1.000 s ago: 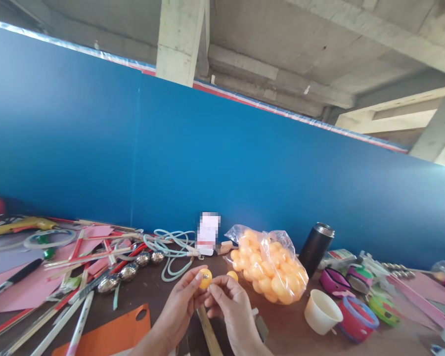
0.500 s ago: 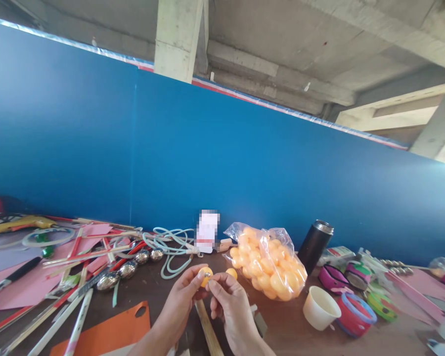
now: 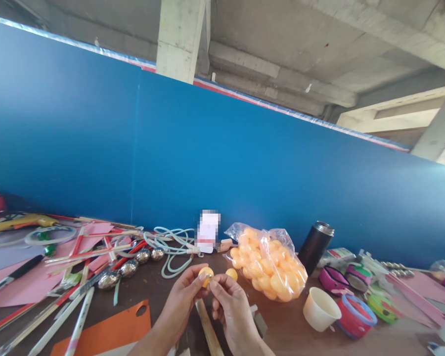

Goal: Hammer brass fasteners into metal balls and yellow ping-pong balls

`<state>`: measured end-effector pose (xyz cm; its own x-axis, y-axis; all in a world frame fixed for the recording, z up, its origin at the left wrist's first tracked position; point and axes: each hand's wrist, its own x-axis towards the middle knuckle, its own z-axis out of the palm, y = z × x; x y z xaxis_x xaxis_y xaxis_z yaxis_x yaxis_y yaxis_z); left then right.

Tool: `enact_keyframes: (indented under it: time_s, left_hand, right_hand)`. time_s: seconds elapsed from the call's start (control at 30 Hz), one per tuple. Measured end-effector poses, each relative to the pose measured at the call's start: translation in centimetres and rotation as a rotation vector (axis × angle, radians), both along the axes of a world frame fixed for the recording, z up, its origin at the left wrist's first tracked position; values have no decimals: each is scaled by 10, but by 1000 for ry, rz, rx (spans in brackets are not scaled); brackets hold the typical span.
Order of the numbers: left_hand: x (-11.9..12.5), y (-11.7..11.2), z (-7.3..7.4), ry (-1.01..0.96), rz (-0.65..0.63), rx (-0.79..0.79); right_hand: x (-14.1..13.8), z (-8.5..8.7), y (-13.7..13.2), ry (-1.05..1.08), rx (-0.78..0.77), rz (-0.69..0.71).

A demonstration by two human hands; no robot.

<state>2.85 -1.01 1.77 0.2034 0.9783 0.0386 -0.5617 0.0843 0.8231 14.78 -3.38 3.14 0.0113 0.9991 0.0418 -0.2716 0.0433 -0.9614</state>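
Between the thumb and fingers of my left hand (image 3: 181, 304) is an orange ping-pong ball (image 3: 206, 272). My right hand (image 3: 233, 302) is closed in a pinch against the ball's right side. A small shiny bit shows at those fingertips, too small to name. Just behind the right hand lies another orange ball (image 3: 231, 273) on the dark brown table (image 3: 282, 331). A clear plastic bag (image 3: 267, 264) full of orange balls stands to the right. Below my hands a wooden stick (image 3: 209, 329) is partly in view.
A white cup (image 3: 321, 310), a black flask (image 3: 316, 247) and a red and blue pouch (image 3: 356, 316) stand at right. Metal balls (image 3: 128, 268), a pale green cord (image 3: 170, 242), an orange sheet (image 3: 111, 326) and several sticks lie at left. A blue panel (image 3: 222, 158) rises behind.
Both hands stay in nearly the same place. The shiny spot on the held ball now shows lower, nearer my right fingertips, which have shifted slightly.
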Motion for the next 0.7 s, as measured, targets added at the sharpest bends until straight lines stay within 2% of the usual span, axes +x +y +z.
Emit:
enact_keyframes:
  time_s: [0.7]
  left_hand:
    - [1,-1,0,16,47,21]
  right_hand:
    - [1,-8,3,-51,4,-18]
